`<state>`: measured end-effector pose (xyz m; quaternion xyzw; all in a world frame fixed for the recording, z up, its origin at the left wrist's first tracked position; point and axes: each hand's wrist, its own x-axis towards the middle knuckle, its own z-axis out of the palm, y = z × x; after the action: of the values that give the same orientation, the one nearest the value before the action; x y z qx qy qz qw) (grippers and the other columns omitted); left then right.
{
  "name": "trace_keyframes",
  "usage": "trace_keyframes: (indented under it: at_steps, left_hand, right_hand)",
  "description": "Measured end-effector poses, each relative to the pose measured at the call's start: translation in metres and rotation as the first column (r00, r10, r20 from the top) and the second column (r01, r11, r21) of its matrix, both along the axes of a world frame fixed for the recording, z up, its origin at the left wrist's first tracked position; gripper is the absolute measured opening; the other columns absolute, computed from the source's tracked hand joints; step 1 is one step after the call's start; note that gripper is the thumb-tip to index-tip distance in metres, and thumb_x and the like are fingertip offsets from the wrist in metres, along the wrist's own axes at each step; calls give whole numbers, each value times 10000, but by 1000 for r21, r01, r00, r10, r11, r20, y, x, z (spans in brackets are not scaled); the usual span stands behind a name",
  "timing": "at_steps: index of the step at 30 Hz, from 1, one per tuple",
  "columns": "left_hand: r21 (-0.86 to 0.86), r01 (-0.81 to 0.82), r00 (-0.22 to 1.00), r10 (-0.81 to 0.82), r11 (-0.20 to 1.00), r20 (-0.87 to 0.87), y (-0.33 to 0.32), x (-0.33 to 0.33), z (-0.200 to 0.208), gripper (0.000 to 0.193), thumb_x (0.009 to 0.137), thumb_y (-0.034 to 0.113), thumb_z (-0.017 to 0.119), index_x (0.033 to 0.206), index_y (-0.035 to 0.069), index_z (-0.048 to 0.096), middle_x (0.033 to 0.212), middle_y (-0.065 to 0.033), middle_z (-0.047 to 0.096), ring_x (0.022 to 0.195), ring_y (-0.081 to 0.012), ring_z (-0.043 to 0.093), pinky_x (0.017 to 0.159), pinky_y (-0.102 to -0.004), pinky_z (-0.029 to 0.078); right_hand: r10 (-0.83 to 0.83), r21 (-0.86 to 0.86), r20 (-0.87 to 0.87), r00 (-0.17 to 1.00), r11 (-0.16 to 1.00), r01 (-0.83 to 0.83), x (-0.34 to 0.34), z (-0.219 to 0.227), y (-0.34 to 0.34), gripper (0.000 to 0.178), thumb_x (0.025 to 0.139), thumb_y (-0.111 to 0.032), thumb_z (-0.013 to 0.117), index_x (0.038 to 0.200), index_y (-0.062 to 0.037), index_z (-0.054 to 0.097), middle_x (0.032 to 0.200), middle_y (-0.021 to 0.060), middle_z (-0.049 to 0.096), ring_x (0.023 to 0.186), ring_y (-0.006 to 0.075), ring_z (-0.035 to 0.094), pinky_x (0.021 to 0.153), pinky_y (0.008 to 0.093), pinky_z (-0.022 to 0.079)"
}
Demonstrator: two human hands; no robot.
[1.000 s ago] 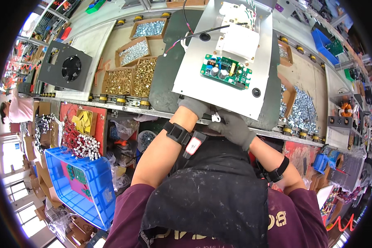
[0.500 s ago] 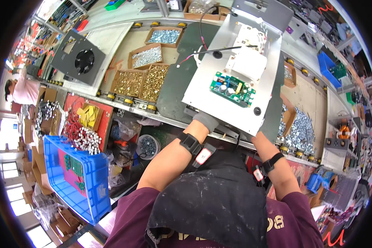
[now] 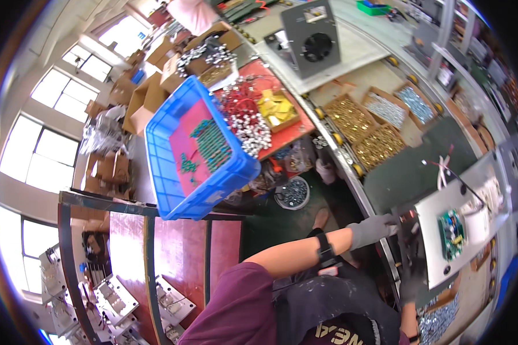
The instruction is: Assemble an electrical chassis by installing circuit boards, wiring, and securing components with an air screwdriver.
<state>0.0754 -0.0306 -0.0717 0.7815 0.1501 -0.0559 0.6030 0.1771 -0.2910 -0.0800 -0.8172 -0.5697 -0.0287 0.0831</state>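
My left hand (image 3: 375, 231) wears a grey glove and reaches the near edge of a metal appliance chassis (image 3: 434, 247). Its fingers are bent together at that edge; what they hold, if anything, is too small to make out. On the chassis sit a green circuit board (image 3: 452, 234) and a white block-shaped part (image 3: 476, 227) with wires. My right hand (image 3: 410, 286), gloved too, is at the chassis's lower corner beside a dark side panel (image 3: 407, 244); its fingers are blurred and partly hidden. The chassis rests on a dark green mat (image 3: 411, 178).
Left of the roller rail (image 3: 351, 192) stands a blue crate (image 3: 236, 172) holding green boards. Cartons of brass-coloured screws (image 3: 380, 146) and silver screws (image 3: 387, 109) lie beyond the mat. A bucket of hardware (image 3: 293, 192) sits below. A grey fan panel (image 3: 313, 49) stands farther off.
My view has swung left, so the chassis now appears at the right. My left hand has come out from under the chassis to its edge; the right hand stays by the lower corner.
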Motion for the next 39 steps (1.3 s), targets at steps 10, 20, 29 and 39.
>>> trace_keyframes:
  at_steps: [10,20,29,39]
  left_hand:
    - [449,-400,845,511,799,-158,366,-166,125,300,820,244,601,1090,116,635,970,-110,666,953,-185,611,851,-311,466]
    - [813,130,637,580,568,-508,543,-139,46,317,837,324,527,1065,149,662,1186,-107,589,1089,-268,574,875,-372,483]
    - [-114,-991,-53,561,74,826,638,-288,267,161,903,172,536,885,17,578,654,27,500,604,-52,460,530,-228,382]
    - [512,-525,847,358,680,393,380,-167,268,295,820,157,613,1107,89,613,913,-117,662,834,-214,636,766,-311,497]
  right_hand:
    - [-138,-101,-990,26,823,559,-85,69,156,275,887,-240,570,1068,-38,524,727,18,560,533,38,453,466,183,343]
    - [-188,1,-965,181,691,723,-103,96,234,357,847,-319,630,1034,-28,542,705,18,542,524,51,458,477,190,356]
    - [22,182,-957,290,823,538,-81,102,294,323,877,-318,593,1012,-27,549,666,6,495,523,75,473,469,196,359]
    - [352,508,-688,635,858,74,-90,216,413,232,912,-173,524,1053,-2,595,992,124,609,923,221,570,818,320,441]
